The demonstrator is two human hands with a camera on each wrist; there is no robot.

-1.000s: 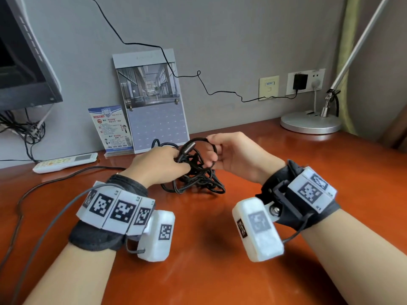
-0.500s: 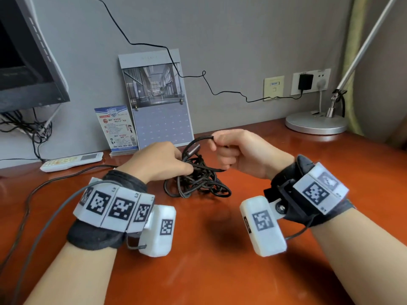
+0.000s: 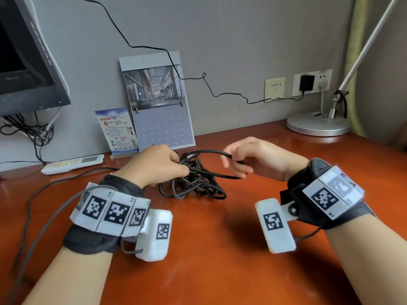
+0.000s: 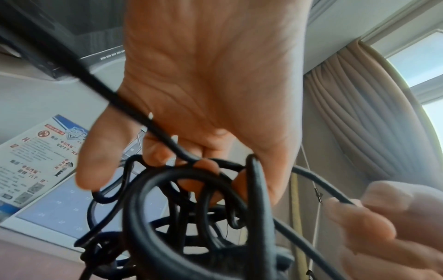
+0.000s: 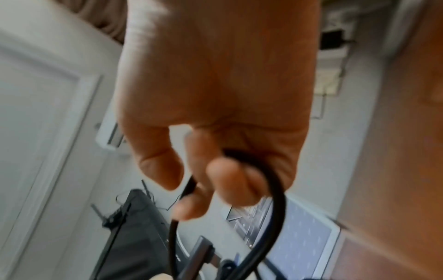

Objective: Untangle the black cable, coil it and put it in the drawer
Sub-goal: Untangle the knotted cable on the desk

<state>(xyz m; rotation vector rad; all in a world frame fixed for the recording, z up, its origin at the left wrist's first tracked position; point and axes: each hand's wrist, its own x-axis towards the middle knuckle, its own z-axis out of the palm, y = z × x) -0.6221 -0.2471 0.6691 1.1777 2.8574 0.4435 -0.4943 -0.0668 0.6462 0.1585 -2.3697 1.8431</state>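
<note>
A tangled black cable (image 3: 193,183) lies in a knotted heap on the orange-brown desk (image 3: 209,249), between my two hands. My left hand (image 3: 158,166) grips the heap's upper left part, fingers curled among the strands (image 4: 191,189). My right hand (image 3: 244,159) holds a loop of the cable (image 3: 209,152) drawn out to the right; the loop runs round its curled fingers (image 5: 275,189). A plug end (image 5: 196,255) shows below the loop in the right wrist view. No drawer is in view.
A desk calendar (image 3: 160,104) and a blue leaflet stand (image 3: 116,130) lean against the wall behind the cable. A white remote (image 3: 72,164) lies at the left under a monitor (image 3: 26,62). A lamp base (image 3: 317,124) stands at the back right. A thin wall cord (image 3: 220,93) runs to a charger.
My right hand has pulled its loop of cable out to the right, away from the heap, and its fingers have loosened. The left hand stays on the heap.
</note>
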